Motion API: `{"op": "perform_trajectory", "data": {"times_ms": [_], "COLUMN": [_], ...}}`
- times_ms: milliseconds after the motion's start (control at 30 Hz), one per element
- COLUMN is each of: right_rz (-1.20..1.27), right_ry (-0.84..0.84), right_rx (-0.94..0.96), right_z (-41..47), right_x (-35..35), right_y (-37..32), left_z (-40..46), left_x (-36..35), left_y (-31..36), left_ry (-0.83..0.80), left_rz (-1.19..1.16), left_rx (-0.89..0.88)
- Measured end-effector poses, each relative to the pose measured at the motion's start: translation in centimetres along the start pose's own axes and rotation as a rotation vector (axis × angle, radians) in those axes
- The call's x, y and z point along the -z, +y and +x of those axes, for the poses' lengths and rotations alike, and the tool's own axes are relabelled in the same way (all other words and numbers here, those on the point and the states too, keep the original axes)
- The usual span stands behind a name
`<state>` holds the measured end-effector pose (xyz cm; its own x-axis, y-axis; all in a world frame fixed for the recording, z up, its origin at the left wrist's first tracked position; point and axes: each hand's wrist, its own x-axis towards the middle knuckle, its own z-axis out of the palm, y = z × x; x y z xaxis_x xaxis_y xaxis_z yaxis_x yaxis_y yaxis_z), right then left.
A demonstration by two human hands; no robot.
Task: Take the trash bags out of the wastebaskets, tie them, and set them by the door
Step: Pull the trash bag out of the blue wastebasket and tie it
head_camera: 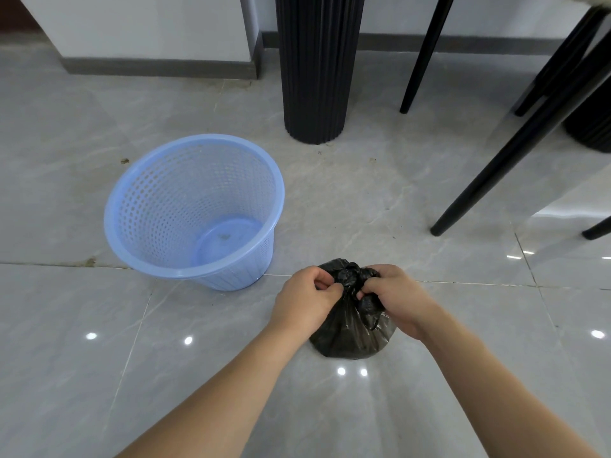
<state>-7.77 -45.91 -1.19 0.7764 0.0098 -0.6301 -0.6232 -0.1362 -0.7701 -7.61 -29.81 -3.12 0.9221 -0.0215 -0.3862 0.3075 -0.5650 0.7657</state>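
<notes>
Trash bag [352, 328] first: it sits on the grey tiled floor [99, 375] right in front of you, black, small and rounded at the base, its neck gathered up into a bunch between your two hands. The blue wastebasket [195, 206] stands just beside it on your left, tilted a little toward you and with no bag in it, so the lifting-out step looks done for this one and you are at the tying step. Your left hand [305, 300] has its fingers curled and pinching the gathered plastic on one side of the neck; your right hand [393, 297] grasps the other side, fingers curled in with a fold of plastic showing beneath them. Both wrists are turned inward, knuckles facing each other, forearms reaching down and forward from the bottom of the view. Whether a knot is already closed you cannot tell, since the bunched plastic hides it. The next move, as I judge it, calls for pulling the two ends apart firmly to cinch the knot, without tearing the thin plastic, then carrying the bag to the door, which is not in view. A black fluted column [317, 67] and dark chair legs [515, 157] stand beyond.
</notes>
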Motion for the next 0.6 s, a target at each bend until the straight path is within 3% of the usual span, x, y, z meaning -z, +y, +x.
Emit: {"op": "perform_trajectory", "data": {"times_ms": [367, 600], "right_rz": [-0.238, -0.215], "right_ry": [-0.006, 0.035], "right_rx": [0.062, 0.169], "right_z": [0.2, 0.1], "right_x": [-0.3, 0.7], "right_y": [-0.1, 0.0], "left_z": [-0.3, -0.5], "left_x": [-0.2, 0.9], "left_y": [1.1, 0.9], "left_ry": [-0.008, 0.096], "left_rz": [-0.019, -0.165], "left_rx": [-0.024, 0.015]}}
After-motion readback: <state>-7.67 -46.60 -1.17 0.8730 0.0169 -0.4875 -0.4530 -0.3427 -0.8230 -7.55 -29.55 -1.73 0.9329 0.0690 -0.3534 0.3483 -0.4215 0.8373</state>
